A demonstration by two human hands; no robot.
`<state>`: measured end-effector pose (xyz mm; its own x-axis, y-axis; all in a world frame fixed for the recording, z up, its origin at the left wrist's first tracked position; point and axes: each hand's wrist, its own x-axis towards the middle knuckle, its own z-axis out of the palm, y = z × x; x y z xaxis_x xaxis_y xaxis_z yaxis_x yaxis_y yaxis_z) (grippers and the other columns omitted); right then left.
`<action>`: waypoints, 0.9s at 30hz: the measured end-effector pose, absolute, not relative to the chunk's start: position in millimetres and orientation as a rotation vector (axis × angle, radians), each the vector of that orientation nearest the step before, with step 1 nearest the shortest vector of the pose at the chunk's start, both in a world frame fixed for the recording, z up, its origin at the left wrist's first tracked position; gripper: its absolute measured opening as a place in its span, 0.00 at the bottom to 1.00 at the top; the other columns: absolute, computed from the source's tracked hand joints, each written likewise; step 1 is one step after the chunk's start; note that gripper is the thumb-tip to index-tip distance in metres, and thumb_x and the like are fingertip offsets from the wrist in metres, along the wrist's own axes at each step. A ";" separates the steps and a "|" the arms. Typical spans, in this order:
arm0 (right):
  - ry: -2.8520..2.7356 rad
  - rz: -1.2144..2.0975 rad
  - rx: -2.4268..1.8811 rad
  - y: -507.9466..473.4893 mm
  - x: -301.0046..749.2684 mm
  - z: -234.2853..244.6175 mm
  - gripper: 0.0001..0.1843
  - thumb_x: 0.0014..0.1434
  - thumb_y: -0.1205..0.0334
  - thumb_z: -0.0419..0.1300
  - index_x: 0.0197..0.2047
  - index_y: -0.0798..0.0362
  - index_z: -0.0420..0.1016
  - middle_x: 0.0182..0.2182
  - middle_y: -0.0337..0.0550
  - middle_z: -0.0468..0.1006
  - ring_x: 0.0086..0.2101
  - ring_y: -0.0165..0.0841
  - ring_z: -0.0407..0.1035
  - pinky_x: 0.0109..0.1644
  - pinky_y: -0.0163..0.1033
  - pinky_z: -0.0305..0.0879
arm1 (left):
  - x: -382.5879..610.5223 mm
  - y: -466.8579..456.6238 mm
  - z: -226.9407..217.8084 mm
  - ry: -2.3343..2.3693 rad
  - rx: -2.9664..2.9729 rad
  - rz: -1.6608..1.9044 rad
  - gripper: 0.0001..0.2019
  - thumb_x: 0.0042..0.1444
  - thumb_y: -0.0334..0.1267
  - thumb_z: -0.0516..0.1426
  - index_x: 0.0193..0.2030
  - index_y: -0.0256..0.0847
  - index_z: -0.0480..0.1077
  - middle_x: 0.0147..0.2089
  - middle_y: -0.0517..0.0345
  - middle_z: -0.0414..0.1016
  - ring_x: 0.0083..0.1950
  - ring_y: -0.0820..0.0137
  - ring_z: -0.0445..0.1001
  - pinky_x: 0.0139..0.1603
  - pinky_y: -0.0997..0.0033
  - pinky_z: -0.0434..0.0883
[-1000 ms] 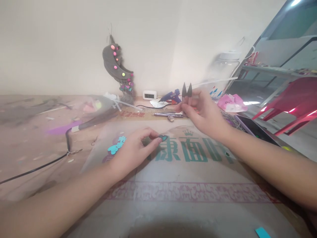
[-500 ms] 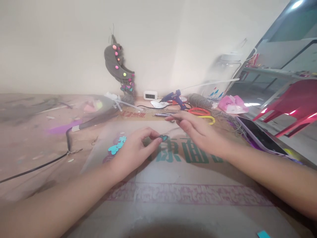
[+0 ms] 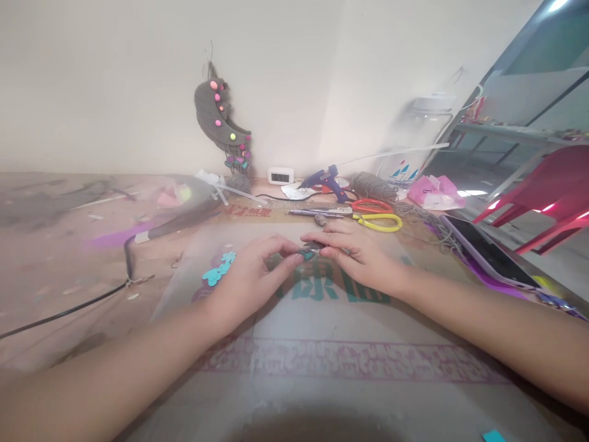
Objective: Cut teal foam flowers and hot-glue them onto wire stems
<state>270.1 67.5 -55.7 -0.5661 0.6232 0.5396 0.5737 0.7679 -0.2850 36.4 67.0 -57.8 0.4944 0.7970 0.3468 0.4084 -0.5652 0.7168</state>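
Note:
My left hand [image 3: 264, 270] pinches a small teal heart-shaped piece [image 3: 307, 254] between thumb and forefinger. Fingertips of my right hand [image 3: 354, 252] are pressed together at the right side of that piece, around a small greyish bit that is too blurred to name. Left of my left hand lies a pile of turquoise heart cutouts [image 3: 219, 269] on the printed cardboard sheet [image 3: 294, 393]. Just beyond my right hand are scissors [image 3: 380, 221] with red and yellow handles, a pen [image 3: 313, 213] and a small grey lump [image 3: 321, 219].
A blue glue gun [image 3: 326, 181], a white digital clock [image 3: 280, 176] and grey yarn [image 3: 375, 186] sit along the wall. A crescent ornament [image 3: 211, 113] hangs there. At right lie a phone [image 3: 490, 252] and pink bag [image 3: 435, 191]; a black cable [image 3: 69, 312] crosses the left side.
My right hand has come down and left from above the scissors, meeting the heart piece held by my left hand. The scissors are now more fully visible. My left hand stays almost still.

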 end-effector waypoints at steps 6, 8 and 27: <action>-2.318 0.143 -0.938 69.0 271.1 -55.5 0.20 0.72 0.56 0.49 0.57 0.50 0.77 0.33 0.45 0.73 0.38 0.37 0.67 0.43 0.41 0.65 | 35.9 67.2 -57.4 0.960 2.173 0.910 0.09 0.64 0.40 0.55 0.33 0.44 0.72 0.38 0.60 0.78 0.42 0.66 0.74 0.50 0.65 0.67; -2.320 0.164 -0.935 69.3 271.0 -54.7 0.20 0.73 0.56 0.49 0.57 0.53 0.77 0.34 0.45 0.74 0.37 0.37 0.67 0.43 0.41 0.65 | 36.2 67.2 -56.7 0.950 2.169 0.898 0.10 0.64 0.41 0.55 0.33 0.43 0.72 0.37 0.60 0.77 0.42 0.66 0.74 0.49 0.64 0.67; -2.373 0.189 -0.724 73.9 275.3 -58.7 0.22 0.73 0.52 0.48 0.56 0.52 0.78 0.32 0.45 0.73 0.35 0.35 0.66 0.39 0.39 0.63 | 35.8 70.0 -59.5 0.844 2.021 0.798 0.11 0.66 0.43 0.53 0.36 0.41 0.69 0.35 0.58 0.73 0.42 0.66 0.73 0.44 0.66 0.67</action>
